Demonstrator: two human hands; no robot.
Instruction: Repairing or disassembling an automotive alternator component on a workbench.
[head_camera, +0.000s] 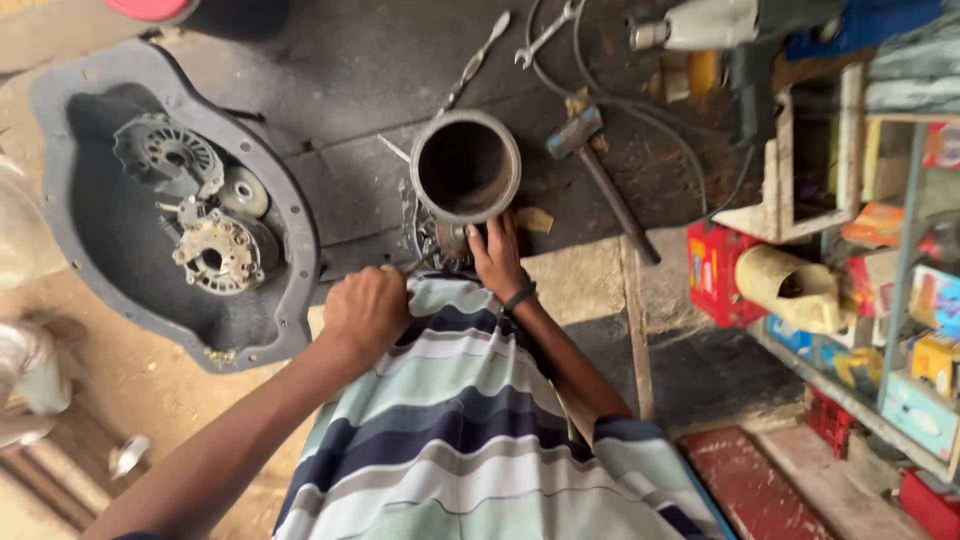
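Left hand (366, 312) fisted, contents hidden | right hand (497, 256) fingers spread on metal part (440, 238) under steel cylinder (465, 166)

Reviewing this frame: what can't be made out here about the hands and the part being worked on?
Head view only:
- Left hand: a closed fist; whatever it grips is hidden inside the fist.
- Right hand: rests on the metal part; fingertips hidden against it.
- Metal part: mostly covered by the metal cylinder and the hands, so its kind is unclear.
- Power drill: cut off by the top edge.
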